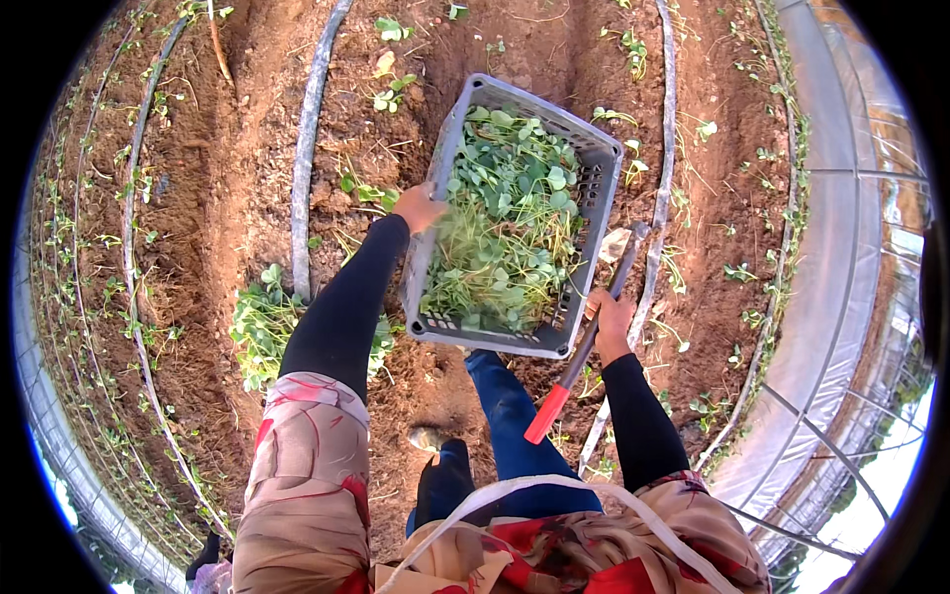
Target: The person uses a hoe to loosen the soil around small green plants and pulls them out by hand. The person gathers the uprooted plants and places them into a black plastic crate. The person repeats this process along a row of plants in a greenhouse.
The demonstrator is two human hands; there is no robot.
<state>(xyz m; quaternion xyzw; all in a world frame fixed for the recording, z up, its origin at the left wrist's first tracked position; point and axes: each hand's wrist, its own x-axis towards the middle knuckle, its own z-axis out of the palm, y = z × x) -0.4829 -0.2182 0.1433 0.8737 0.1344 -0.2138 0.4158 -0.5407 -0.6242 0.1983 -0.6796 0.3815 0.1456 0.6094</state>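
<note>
A grey perforated plastic crate (512,347) is in front of me, tilted a little in the view. It holds a mass of leafy green seedlings (512,223) with thin stems. My left hand (421,208) grips the crate's left rim. My right hand (612,323), just beyond the crate's lower right side, is closed around the dark shaft of a hand tool (623,271). The tool's red grip (548,414) points back towards my legs, and its metal head lies away from me near a drip tape. Whether the crate rests on the soil or hangs above it, I cannot tell.
A heap of cut-loose seedlings (267,327) lies on the soil left of my forearm. Flat grey drip tapes (304,163) run along the beds among small plants. Plastic sheeting on a metal frame (839,223) borders the right side. Part of another person (211,575) shows at lower left.
</note>
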